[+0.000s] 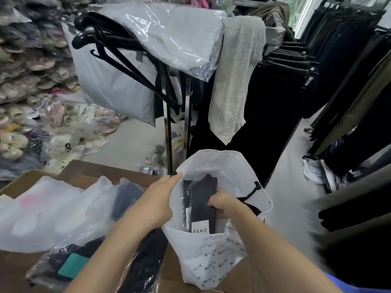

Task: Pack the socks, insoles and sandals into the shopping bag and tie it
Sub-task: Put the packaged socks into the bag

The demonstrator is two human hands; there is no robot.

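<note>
A white shopping bag (213, 256) with small printed lettering and black cord handles stands open in front of me. My left hand (157, 203) grips its left rim and holds the mouth open. My right hand (225, 203) is inside the bag, closed on a clear packet of black socks (203, 206) with a white label. The packet stands upright in the bag, its lower end hidden behind the front wall. More bagged socks (69, 263), black and teal, lie at lower left beside a long black packet (146, 256).
An open cardboard box (95, 169) with white plastic-wrapped goods (53, 210) sits to my left. A metal rack (169, 123) with black hangers and wrapped clothes stands straight ahead. Bagged sandals (31, 123) pile up at far left. Dark trousers hang on the right.
</note>
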